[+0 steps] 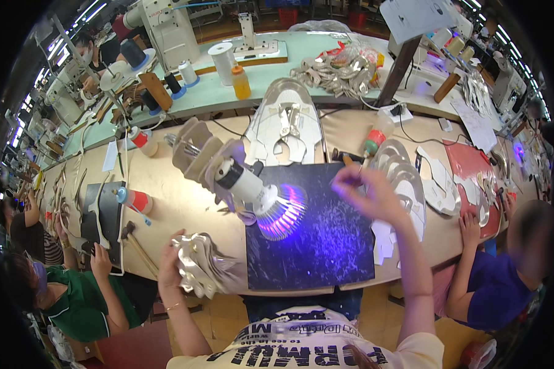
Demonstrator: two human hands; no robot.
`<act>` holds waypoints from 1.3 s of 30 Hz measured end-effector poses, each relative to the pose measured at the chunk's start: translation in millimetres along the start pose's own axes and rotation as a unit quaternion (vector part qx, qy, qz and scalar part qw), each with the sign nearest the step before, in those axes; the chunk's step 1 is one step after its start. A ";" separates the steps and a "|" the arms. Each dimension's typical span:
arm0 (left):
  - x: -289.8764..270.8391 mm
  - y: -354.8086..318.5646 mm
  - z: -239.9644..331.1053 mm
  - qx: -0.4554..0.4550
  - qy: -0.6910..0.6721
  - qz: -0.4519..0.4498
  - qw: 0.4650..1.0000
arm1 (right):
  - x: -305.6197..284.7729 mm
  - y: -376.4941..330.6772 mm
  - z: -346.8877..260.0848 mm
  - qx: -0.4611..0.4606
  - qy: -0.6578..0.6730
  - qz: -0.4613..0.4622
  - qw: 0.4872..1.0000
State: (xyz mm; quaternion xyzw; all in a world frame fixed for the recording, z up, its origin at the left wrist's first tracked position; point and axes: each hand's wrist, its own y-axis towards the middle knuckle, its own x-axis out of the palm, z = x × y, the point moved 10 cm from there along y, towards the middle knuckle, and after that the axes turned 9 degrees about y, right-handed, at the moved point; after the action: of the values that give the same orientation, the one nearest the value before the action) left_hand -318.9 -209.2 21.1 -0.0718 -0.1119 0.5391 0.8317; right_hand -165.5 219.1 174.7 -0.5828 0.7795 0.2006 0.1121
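Observation:
My left hand is closed on the left edge of a stack of shiny silver-beige shoe upper pieces at the left of a dark work board. Over the board's far right part hovers my right hand, its fingers curled into a pinch; whatever they hold, if anything, is too small to make out. A lamp with a finned head casts purple light on the board between both hands. White and silver shoe pieces lie overlapped just right of my right hand.
A bottle with a green tip lies beyond my right hand. A hammer and a red-labelled bottle are to the left. Larger shoe pieces sit at the far middle. Co-workers sit on either side.

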 end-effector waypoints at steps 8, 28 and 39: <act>-14.9 -20.5 50.4 0.168 0.518 0.348 0.763 | -139.7 163.3 116.9 0.050 -0.103 0.128 0.985; 184.0 -17.1 -48.8 0.176 0.534 -0.038 0.826 | -243.8 300.1 188.7 -0.007 -0.363 0.272 0.891; 180.5 -21.5 -35.6 0.198 0.487 -0.006 0.850 | -156.7 131.6 14.6 0.050 0.051 0.095 0.993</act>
State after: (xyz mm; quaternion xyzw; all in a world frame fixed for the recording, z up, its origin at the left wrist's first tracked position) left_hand -219.5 -53.1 11.6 -0.1586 0.4165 0.4405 0.7794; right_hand -245.5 392.5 249.7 -0.5095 0.8449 0.1412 0.0815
